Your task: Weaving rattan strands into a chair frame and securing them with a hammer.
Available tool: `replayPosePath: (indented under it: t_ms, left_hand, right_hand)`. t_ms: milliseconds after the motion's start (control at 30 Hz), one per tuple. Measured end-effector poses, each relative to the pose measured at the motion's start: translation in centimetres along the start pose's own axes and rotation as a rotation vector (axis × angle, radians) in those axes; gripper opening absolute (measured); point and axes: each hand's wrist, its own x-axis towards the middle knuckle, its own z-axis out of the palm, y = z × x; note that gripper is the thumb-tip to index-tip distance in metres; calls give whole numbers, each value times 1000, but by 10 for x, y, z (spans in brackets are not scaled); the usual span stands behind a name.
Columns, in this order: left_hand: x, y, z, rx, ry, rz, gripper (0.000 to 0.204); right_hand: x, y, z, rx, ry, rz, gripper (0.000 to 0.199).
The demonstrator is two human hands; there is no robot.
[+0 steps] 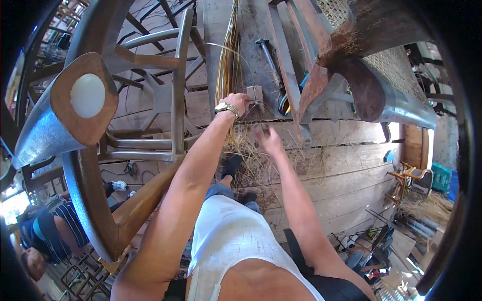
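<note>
My left hand [237, 104], with a wristwatch [226, 108] above it, is closed at the edge of a wooden bench [211, 30]. Its fingers are beside a small wooden block [254, 94]; what they pinch is hidden. A bundle of long, thin yellow-brown cane strips [231, 55] runs along the bench up to that hand. Lower and to the right, my right hand [270, 141] is held in the air with its fingers drawn together, slightly blurred. Whatever is between them is too small to name.
A hammer [271, 62] lies on the bench near a round black-and-yellow item [284, 106]. Wooden chair frames [179, 90] crowd the left; a carved frame with woven cane [396, 65] stands right. Cane scraps [241, 143] litter the plank floor. Another person [60, 226] is at lower left.
</note>
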Motion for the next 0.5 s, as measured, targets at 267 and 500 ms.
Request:
replayPosePath:
  t_ms: [267,500]
  left_hand:
    - [1,-6,0,-1,35,-1,26]
    - [-4,1,-3,16,19,0,26]
  right_hand:
    - [-14,35,3,-257,123,-156,33]
    - [-34,-10,-4,-626,222,-113,42]
